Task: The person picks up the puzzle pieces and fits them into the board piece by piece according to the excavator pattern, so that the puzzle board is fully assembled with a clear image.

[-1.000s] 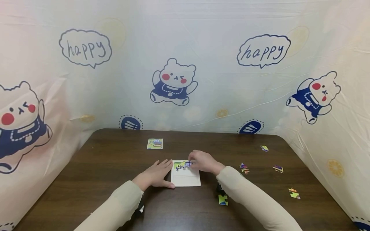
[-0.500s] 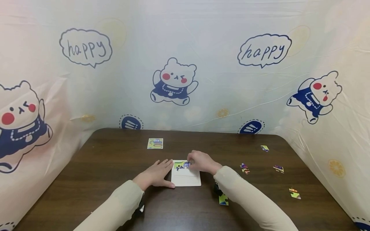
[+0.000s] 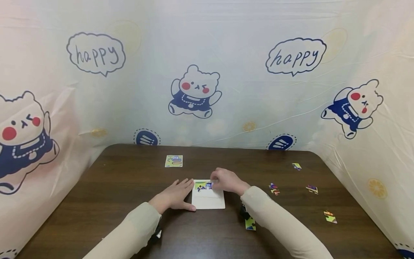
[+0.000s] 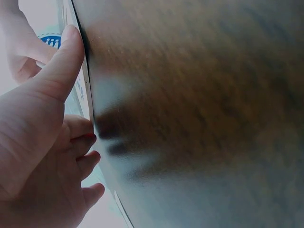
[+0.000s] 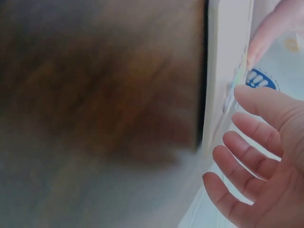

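A white square board (image 3: 208, 202) lies at the table's middle, with joined green and purple puzzle pieces (image 3: 202, 186) along its far left part. My left hand (image 3: 174, 195) rests at the board's left edge, fingers spread and thumb at the near corner. Over the board's far right part, my right hand (image 3: 226, 181) touches the pieces with its fingertips, which partly hide them. The right wrist view shows this right hand (image 5: 266, 152) with loosely bent fingers, the thumb and index finger apart. In the left wrist view the left hand (image 4: 47, 128) lies along the board's edge.
A small picture card (image 3: 174, 161) lies beyond the board, to the left. Loose pieces lie at the right: one far back (image 3: 296, 166), others midway (image 3: 274, 189) (image 3: 312, 189), one nearer (image 3: 330, 217). Another piece (image 3: 250, 223) sits beside the right sleeve.
The right hand has shifted slightly over the board, and the pieces beside its fingertips lie more evenly in line. The left hand has stayed in place.
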{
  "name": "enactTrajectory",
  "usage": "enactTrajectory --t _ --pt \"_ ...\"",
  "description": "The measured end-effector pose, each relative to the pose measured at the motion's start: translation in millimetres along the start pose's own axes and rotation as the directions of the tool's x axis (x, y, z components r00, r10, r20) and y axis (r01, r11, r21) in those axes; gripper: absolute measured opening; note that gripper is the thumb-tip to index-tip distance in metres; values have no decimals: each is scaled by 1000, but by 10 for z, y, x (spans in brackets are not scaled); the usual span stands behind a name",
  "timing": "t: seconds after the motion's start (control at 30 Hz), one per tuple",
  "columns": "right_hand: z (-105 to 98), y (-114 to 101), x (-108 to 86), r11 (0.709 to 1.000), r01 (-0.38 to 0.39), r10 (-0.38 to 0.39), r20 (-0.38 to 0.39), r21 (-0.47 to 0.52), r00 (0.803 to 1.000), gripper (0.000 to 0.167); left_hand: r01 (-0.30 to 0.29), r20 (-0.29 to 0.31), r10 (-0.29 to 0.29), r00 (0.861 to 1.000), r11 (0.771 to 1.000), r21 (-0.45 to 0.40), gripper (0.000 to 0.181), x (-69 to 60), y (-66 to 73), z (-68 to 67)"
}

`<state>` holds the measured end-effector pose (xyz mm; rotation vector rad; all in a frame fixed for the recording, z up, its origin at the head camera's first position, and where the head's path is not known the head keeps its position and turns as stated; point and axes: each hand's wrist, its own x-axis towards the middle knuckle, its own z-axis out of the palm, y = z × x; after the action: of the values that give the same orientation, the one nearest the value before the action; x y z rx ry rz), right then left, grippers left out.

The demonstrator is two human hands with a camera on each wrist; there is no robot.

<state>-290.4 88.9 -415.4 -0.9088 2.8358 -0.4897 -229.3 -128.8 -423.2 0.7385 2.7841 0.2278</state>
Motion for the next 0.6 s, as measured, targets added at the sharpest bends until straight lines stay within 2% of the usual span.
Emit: enactTrajectory --t 0.2,0.4,0.6 --pt "-121 190 -45 999 -46 47 -58 13 997 26 14 6 -14 1000 1000 13 95 8 2 8" --pt "-289 440 -138 984 -117 133 -114 134 985 28 19 6 -19 1000 1000 23 95 18 -6 16" --pt "-455 776 -266 972 -114 149 -168 203 975 32 17 3 -17 1000 1000 21 95 23 -15 29"
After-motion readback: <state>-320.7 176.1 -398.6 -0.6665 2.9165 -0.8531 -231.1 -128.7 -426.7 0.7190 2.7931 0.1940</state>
